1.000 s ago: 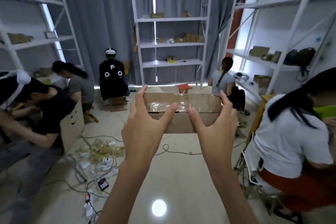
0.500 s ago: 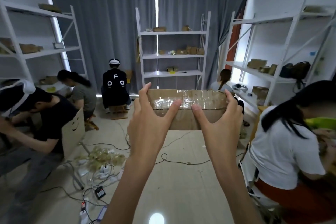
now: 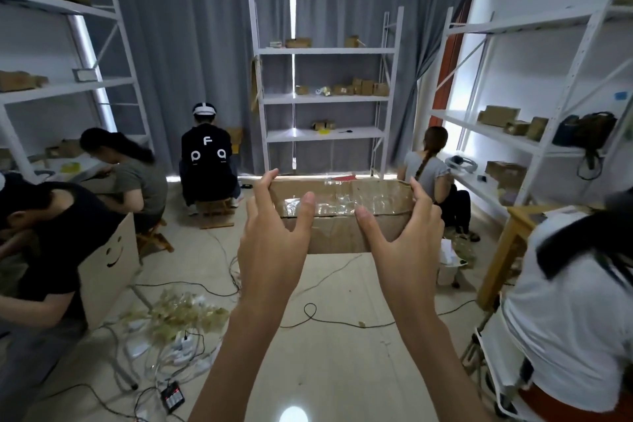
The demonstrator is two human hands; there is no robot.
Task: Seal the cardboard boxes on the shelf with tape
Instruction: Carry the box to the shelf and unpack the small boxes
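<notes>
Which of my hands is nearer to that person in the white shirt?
Right. Your right hand grips the cardboard box's end on the side of the person in the white shirt; your left hand grips the far end.

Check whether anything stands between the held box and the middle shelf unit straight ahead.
Nothing visible blocks it. Both hands, left and right, hold the taped cardboard box in the air, and the floor toward the shelf unit shows only loose cables. The seated people are off to either side.

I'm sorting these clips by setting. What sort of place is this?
Probably a makeshift packing or stockroom: white metal shelving holding small cardboard boxes, people seated at work, and both hands holding a taped cardboard box.
</notes>
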